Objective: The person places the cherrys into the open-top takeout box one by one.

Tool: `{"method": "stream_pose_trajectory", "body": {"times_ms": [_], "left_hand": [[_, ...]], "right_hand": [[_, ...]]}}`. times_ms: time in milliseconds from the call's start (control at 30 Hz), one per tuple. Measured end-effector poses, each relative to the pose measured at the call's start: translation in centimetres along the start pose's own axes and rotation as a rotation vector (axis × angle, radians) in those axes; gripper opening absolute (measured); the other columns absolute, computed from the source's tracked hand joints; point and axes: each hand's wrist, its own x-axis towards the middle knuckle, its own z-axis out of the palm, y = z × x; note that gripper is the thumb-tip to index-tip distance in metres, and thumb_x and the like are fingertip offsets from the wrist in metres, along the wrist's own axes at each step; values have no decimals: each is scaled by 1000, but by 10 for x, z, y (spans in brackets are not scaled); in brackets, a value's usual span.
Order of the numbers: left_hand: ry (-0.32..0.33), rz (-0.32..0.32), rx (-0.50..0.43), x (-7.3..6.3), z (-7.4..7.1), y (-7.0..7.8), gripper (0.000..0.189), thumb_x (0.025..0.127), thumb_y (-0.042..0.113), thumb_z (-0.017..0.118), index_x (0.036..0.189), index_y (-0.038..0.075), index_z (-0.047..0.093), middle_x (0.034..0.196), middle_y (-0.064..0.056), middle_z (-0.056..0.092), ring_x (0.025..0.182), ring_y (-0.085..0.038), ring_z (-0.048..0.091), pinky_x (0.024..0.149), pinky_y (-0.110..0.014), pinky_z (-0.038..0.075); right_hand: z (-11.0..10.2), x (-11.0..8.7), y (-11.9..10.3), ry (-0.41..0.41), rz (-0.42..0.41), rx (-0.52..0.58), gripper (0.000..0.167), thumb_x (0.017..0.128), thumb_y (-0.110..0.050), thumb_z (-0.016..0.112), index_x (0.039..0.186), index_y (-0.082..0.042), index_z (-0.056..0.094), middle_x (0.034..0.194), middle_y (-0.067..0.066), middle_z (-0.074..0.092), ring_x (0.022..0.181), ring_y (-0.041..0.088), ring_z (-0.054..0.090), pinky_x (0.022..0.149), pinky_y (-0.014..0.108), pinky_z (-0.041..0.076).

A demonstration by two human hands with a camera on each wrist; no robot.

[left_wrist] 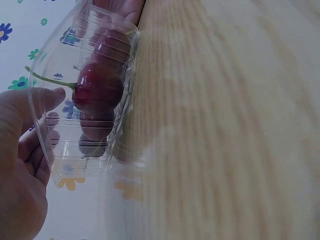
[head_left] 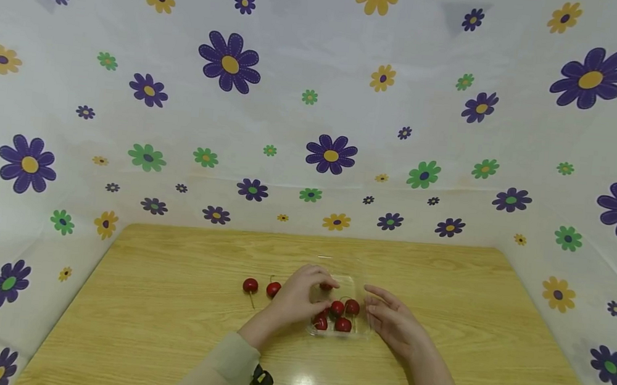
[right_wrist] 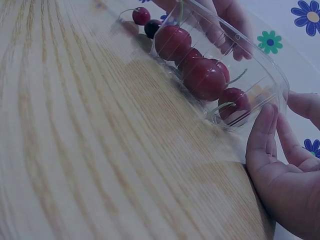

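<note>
The left hand [head_left: 298,297] pinches a cherry [head_left: 326,286] over the tray [head_left: 357,332], fingers curled. The right hand [head_left: 393,321], fingers straight, rests against the tray's right side. Two loose cherries [head_left: 250,285] lie on the surface [head_left: 161,327] just left of the left hand.

The desk [head_left: 164,302] is showing pale wood with a fine grain, its smooth top catching a soft glare. The tray [right_wrist: 260,75] is looking like thin clear plastic, ribbed and glossy. The cherries [right_wrist: 202,77] are gleaming, their dark red skins smooth. The flowered sheet [head_left: 317,106] behind is appearing slick, like printed plastic.
</note>
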Motion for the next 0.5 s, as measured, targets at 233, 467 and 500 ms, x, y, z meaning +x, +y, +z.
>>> {"method": "stream_pose_trajectory", "body": {"times_ms": [233, 467, 500], "left_hand": [[31, -6, -25, -1, -1, 2, 28, 92, 8, 82, 119, 14, 77, 126, -4, 73, 121, -24, 64, 109, -44, 54], [90, -7, -63, -2, -2, 3, 23, 94, 6, 81, 116, 12, 78, 123, -6, 75, 121, -25, 66, 110, -46, 54], [92, -7, -67, -3, -2, 3, 22, 94, 6, 80, 116, 11, 78, 123, -6, 74, 121, -25, 66, 110, -46, 54]], "right_hand": [[0, 0, -1, 0, 1, 18, 41, 108, 5, 49, 130, -25, 65, 116, -6, 65, 104, 3, 65, 93, 19, 56], [-1, 0, -1, 1, 0, 15, 41, 108, 5, 49, 131, -25, 64, 116, -7, 65, 105, 3, 65, 94, 18, 56], [-1, 0, 0, 1, -1, 12, 41, 108, 5, 49, 131, -25, 64, 116, -7, 65, 106, 3, 65, 94, 18, 56]]}}
